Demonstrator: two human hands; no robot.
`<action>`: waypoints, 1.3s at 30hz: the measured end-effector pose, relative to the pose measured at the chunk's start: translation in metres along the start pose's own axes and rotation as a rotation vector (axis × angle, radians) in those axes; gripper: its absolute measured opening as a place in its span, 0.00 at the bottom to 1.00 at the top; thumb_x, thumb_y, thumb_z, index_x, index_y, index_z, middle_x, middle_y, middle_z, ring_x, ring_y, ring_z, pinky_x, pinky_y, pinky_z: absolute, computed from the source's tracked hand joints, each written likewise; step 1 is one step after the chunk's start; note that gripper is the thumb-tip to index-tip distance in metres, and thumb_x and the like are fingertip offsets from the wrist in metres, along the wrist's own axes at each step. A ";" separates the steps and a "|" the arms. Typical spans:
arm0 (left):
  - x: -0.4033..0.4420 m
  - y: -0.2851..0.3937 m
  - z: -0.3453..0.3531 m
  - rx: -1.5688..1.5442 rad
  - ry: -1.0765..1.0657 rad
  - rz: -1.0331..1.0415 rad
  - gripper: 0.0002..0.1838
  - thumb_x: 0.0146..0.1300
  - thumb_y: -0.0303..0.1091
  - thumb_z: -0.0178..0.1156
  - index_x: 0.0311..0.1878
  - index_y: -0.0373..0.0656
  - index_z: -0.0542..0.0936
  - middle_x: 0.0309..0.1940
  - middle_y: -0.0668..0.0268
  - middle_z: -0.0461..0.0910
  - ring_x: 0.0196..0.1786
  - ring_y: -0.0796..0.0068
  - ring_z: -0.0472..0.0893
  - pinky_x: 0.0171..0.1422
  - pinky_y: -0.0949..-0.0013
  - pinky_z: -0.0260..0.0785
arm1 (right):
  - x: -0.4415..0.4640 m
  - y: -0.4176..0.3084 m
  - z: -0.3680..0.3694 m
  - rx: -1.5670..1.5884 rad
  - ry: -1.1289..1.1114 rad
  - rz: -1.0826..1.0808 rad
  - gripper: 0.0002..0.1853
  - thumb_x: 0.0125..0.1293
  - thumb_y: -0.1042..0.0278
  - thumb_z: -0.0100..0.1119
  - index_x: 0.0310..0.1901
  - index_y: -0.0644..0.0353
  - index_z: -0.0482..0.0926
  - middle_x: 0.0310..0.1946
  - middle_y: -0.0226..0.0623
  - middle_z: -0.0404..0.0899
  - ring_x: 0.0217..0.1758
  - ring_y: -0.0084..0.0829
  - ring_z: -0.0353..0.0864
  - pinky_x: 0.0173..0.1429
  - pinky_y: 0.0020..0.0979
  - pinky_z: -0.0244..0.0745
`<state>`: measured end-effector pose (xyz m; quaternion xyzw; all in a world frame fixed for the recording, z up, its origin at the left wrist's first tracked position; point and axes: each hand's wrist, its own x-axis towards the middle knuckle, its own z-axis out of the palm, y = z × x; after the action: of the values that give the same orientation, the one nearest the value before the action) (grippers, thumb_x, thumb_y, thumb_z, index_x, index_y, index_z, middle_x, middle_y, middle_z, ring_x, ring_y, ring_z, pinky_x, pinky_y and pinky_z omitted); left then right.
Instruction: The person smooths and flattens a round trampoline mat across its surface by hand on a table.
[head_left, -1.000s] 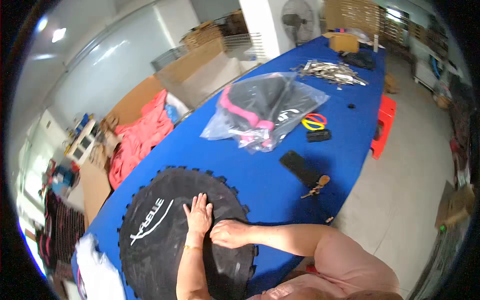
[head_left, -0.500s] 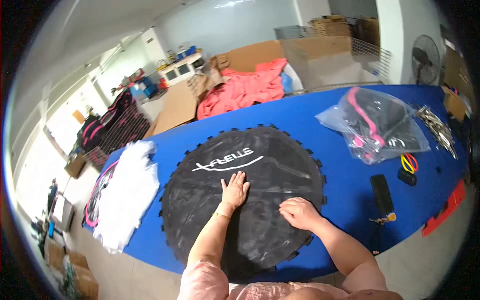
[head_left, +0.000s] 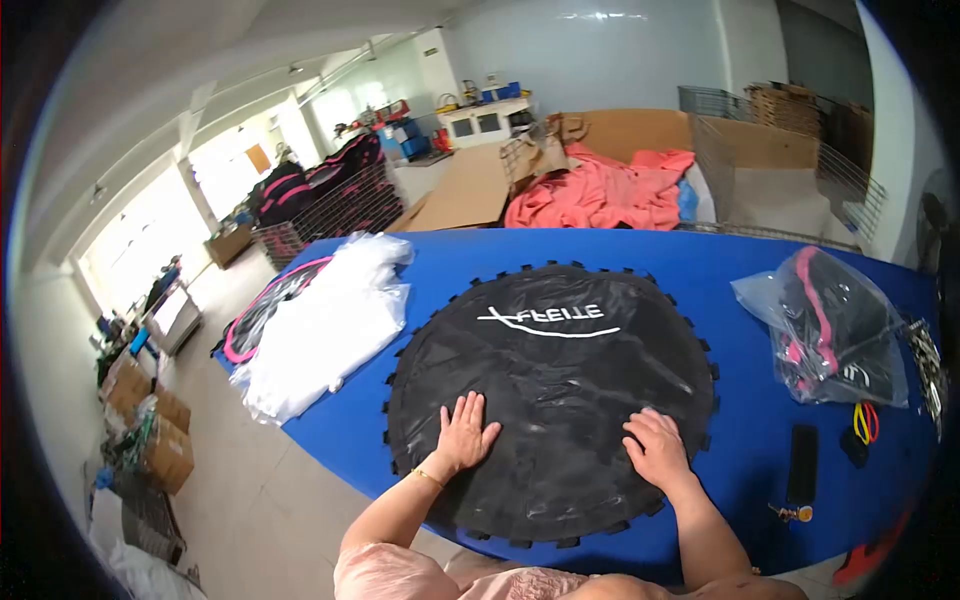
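A round black mat (head_left: 560, 410) with tabs around its edge and white lettering near its far side lies flat on the blue table (head_left: 450, 262). My left hand (head_left: 465, 432) rests on the mat's left part, palm down, fingers spread. On the right part, near the edge, my right hand (head_left: 656, 448) lies palm down with its fingers stretched out, holding nothing.
White plastic bags (head_left: 335, 320) and a pink-edged black item (head_left: 245, 335) lie at the left. At the right are a bagged black-and-pink item (head_left: 835, 325), yellow and red scissors (head_left: 865, 424), a black phone (head_left: 802, 463) and metal parts (head_left: 928, 370). Wire bins stand behind.
The view has swung left. My hands have moved farther apart on the mat, the right one toward its right edge. My right hand's fingers look straighter than before.
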<state>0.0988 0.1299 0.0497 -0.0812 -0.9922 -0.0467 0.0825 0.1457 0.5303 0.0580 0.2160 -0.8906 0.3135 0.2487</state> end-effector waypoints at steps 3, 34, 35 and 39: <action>-0.043 -0.001 0.001 0.015 0.020 0.014 0.45 0.77 0.65 0.46 0.83 0.38 0.57 0.84 0.50 0.55 0.84 0.42 0.56 0.83 0.33 0.46 | 0.000 0.000 0.003 -0.131 -0.080 0.080 0.23 0.69 0.58 0.66 0.62 0.57 0.82 0.68 0.50 0.76 0.77 0.52 0.68 0.83 0.52 0.56; -0.085 0.033 -0.031 -0.253 -0.179 -0.072 0.45 0.76 0.59 0.52 0.86 0.45 0.50 0.88 0.58 0.41 0.87 0.44 0.45 0.85 0.32 0.37 | 0.022 -0.040 0.037 -0.586 -0.396 0.587 0.41 0.81 0.39 0.42 0.83 0.59 0.53 0.85 0.52 0.46 0.89 0.49 0.42 0.87 0.58 0.35; -0.086 0.034 -0.028 -0.275 -0.124 -0.059 0.46 0.75 0.58 0.55 0.86 0.47 0.50 0.88 0.57 0.42 0.86 0.43 0.48 0.84 0.31 0.40 | 0.021 -0.033 0.040 -0.585 -0.371 0.577 0.41 0.80 0.38 0.42 0.83 0.59 0.55 0.84 0.54 0.49 0.88 0.51 0.44 0.87 0.59 0.37; -0.104 0.032 -0.036 -0.288 0.014 -0.027 0.47 0.73 0.53 0.60 0.87 0.50 0.48 0.87 0.56 0.47 0.86 0.45 0.52 0.82 0.28 0.44 | 0.024 -0.043 0.043 -0.610 -0.384 0.680 0.38 0.82 0.40 0.39 0.83 0.56 0.54 0.85 0.52 0.49 0.88 0.50 0.45 0.85 0.61 0.41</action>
<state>0.2110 0.1417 0.0700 -0.0785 -0.9756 -0.1903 0.0765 0.1371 0.4654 0.0624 -0.1154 -0.9916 0.0563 0.0158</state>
